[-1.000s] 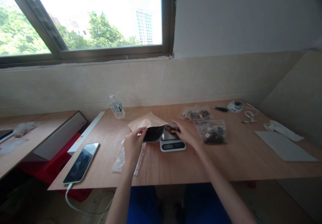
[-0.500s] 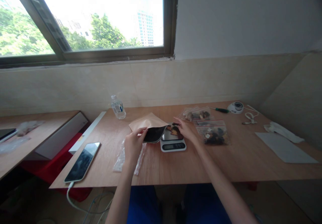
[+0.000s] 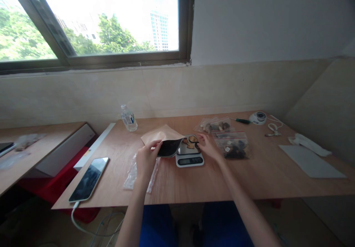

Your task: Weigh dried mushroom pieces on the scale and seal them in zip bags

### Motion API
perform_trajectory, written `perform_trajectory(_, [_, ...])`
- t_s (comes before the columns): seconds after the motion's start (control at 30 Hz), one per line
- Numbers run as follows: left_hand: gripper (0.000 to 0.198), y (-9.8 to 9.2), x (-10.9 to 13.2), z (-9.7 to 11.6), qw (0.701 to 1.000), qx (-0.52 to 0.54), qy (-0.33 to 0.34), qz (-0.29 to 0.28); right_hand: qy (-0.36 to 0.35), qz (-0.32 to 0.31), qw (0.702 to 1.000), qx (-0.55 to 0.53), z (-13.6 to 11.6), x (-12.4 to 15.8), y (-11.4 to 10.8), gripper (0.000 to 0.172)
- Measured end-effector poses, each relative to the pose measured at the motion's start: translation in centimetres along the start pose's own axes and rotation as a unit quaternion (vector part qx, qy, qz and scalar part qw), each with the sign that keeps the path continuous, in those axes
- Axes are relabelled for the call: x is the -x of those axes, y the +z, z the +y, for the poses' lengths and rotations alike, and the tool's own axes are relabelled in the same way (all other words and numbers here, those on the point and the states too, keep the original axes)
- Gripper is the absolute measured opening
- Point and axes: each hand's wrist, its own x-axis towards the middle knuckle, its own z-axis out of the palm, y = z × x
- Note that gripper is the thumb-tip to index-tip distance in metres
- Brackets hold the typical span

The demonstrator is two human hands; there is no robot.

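- Brown kraft-paper pouch [image 3: 163, 134], dark-lined, is recorded in the head view lying on the wooden table [image 3: 194, 182], just left of the digital scale [image 3: 189, 159]. Its mouth is turned toward the scale and held agape.
- Left hand [image 3: 145, 160]: fingers and thumb are pinched together on the near lip of the pouch's mouth. The wrist is placed above a clear plastic bag [image 3: 132, 176] that lies flat on the table.
- Right hand [image 3: 210, 148]: fingertips are laid at the right edge of the scale's platform, beside the brown and dark pieces [image 3: 190, 141] heaped there. Whether a piece is nipped between them cannot be told.
- Digital scale: the display is faced toward the person; the digits are too small to be read.
- Zip bag [image 3: 235, 146], filled with dark pieces, is found just right of the right hand; a second zip bag [image 3: 215, 125] is set behind it.
- Water bottle [image 3: 128, 117] is stood upright behind the pouch, well apart.
- Smartphone [image 3: 89, 178] is laid near the table's left front corner, with a cable hung off the edge.
- Green-handled screwdriver [image 3: 242, 121] and white round device [image 3: 257, 117] are placed at the far right; a white sheet [image 3: 310, 162] is laid nearer.
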Motion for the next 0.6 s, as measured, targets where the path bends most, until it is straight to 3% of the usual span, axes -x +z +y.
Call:
perform_trajectory(0.13, [0.027,-0.3,-0.5,0.0,1.0,-0.002,0.004,0.009,0.019,0.008,1.0,0.0,-2.5,0.1,-0.6,0.036])
perform_trajectory(0.23, [0.028,-0.7,-1.1,0.0,1.0,-0.007,0.009,0.021,-0.01,0.038,0.998,-0.041,-7.3,0.0,-2.3,0.026])
perform_trajectory(0.3, [0.028,-0.8,-1.4,0.1,0.999,-0.013,0.014,0.03,-0.047,-0.005,0.993,-0.108,-11.2,0.1,-3.5,0.021])
perform_trajectory(0.37, [0.027,-0.7,-1.5,0.3,0.999,-0.017,0.014,0.035,-0.093,-0.097,0.977,-0.164,-14.7,0.1,-4.0,0.024])
perform_trajectory(0.47, [0.026,-0.2,-1.1,0.5,0.999,-0.015,0.009,0.032,-0.125,-0.205,0.962,-0.132,-17.6,-0.2,-2.6,0.032])
perform_trajectory(0.6, [0.025,0.3,-0.3,0.7,0.999,-0.026,0.002,0.037,-0.096,-0.251,0.963,-0.036,-18.0,-1.5,2.3,0.025])
